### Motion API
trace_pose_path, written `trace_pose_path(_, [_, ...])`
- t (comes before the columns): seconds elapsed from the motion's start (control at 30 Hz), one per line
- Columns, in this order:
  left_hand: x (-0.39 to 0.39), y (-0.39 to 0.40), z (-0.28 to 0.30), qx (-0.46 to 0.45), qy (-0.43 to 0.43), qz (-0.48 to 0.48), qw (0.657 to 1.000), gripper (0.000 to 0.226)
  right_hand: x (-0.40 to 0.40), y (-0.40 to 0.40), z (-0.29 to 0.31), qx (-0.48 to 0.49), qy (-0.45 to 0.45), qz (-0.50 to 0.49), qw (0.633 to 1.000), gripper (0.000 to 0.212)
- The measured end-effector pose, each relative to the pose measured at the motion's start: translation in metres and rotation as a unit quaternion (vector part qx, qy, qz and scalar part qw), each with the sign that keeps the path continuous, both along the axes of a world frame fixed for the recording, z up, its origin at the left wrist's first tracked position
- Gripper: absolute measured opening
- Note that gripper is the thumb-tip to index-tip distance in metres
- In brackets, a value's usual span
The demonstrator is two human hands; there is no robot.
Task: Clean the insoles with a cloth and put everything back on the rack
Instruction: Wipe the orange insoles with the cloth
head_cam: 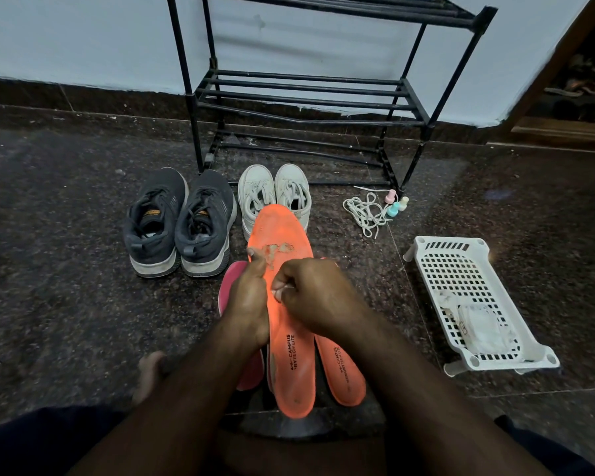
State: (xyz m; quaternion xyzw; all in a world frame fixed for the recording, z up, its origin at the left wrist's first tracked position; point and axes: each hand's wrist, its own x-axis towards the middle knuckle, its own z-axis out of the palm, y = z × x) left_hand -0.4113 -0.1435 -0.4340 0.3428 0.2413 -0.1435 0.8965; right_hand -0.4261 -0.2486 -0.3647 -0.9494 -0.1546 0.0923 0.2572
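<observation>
A: Head view, only one we have. Left hand (249,300) holds the worn orange foam insole (282,269) along its left edge, thumb up on the top face near the torn patch. Insole is lifted off the floor, toe end pointing far, heel end near.

B: Why that hold?

A: My read: left grip braces it so the face stays up and steady for rubbing. Right hand (315,293) sits curled over the middle of the face, fingers pinched on something small and pale, likely the cloth, too little shows to be sure.

B: So the insole relative to the grips?

A: It runs between them. Left grip on the left edge mid-length, right grip on top just right of it. Toe and heel both stick out free.

B: The rest?

A: Second orange insole (340,369) lies on the dark stone floor (66,269) under and right of the held one. Pink insole (232,286) to the left, partly hidden by the left hand. Grey knit sneakers (181,221) and white lace-up sneakers (273,190) sit in pairs on the floor, just in front of the black metal rack (306,97), probably staged for return. White laces (364,211) and three small pastel bottles (395,204) by the rack's right foot. White perforated plastic tray (474,297) on the right, some pale wipe packet in it.

B: Progress?

A: Early to mid, I'd judge. Nothing is back on the rack.
</observation>
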Motion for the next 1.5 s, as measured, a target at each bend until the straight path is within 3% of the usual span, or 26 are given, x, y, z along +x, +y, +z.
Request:
trace_pose_path(0.07, [0.000, 0.001, -0.001, -0.009, -0.004, -0.002, 1.000, 0.059, 0.001, -0.002, 0.003, 0.016, -0.008, -0.014, 1.000, 0.014])
trace_pose_path(0.2, [-0.002, -0.001, 0.002, -0.040, -0.005, -0.006, 0.999, 0.052, 0.005, -0.003, -0.002, -0.001, -0.106, -0.058, 0.993, 0.019])
trace_pose_path(0.4, [-0.001, 0.001, 0.004, -0.012, 0.006, -0.007, 1.000, 0.062, 0.003, -0.003, -0.002, 0.032, 0.003, -0.012, 0.999, 0.011])
trace_pose_path(0.57, [-0.003, -0.001, 0.011, -0.058, -0.012, -0.018, 0.998, 0.062, 0.012, -0.013, 0.000, 0.008, -0.102, -0.071, 0.992, 0.020])
trace_pose_path(0.73, [-0.003, 0.000, 0.011, -0.045, -0.007, -0.020, 0.999, 0.067, 0.002, -0.003, -0.004, 0.000, -0.035, -0.026, 0.999, 0.015])
trace_pose_path(0.87, [0.000, 0.003, 0.012, -0.051, -0.007, -0.018, 0.999, 0.065, 0.001, -0.004, 0.001, 0.093, 0.002, -0.040, 0.995, 0.013])
trace_pose_path(0.93, [0.001, 0.004, 0.014, -0.064, -0.018, -0.012, 0.998, 0.063, 0.005, -0.010, 0.005, 0.134, -0.028, -0.082, 0.987, 0.016])
trace_pose_path(1.13, [-0.001, 0.007, 0.015, -0.108, -0.050, -0.026, 0.993, 0.075, 0.011, -0.021, 0.003, 0.125, -0.084, -0.103, 0.983, 0.014])
trace_pose_path(1.33, [-0.008, 0.006, 0.022, -0.108, -0.084, -0.066, 0.988, 0.071, 0.016, -0.020, -0.003, 0.181, -0.128, -0.158, 0.962, 0.018])
trace_pose_path(1.5, [-0.011, -0.002, 0.018, -0.105, -0.063, -0.090, 0.988, 0.074, 0.016, -0.017, -0.007, 0.056, -0.205, -0.124, 0.969, 0.020])
